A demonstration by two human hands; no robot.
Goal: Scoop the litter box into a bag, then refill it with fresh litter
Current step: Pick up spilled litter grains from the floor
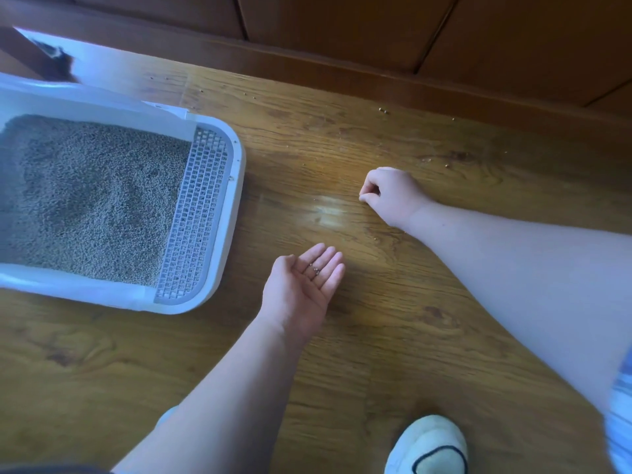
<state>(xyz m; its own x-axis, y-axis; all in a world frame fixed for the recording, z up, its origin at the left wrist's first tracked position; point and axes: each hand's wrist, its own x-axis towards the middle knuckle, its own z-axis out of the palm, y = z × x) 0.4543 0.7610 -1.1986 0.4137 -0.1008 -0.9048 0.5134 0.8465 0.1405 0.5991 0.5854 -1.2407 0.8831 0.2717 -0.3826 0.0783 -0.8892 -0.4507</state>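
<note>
Carrying pellets, left hand palm-up, fingers together; right hand fingertips pinched, contents hidden; litter box cropped left.

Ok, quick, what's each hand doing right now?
Left hand: open, palm up, a few litter pellets resting on its fingers.
Right hand: fingers curled in a pinch near the floor; whether it holds a pellet cannot be told.

A white litter box with a grey grid ledge sits flat at the floor's left side, full of grey-brown litter.
</note>
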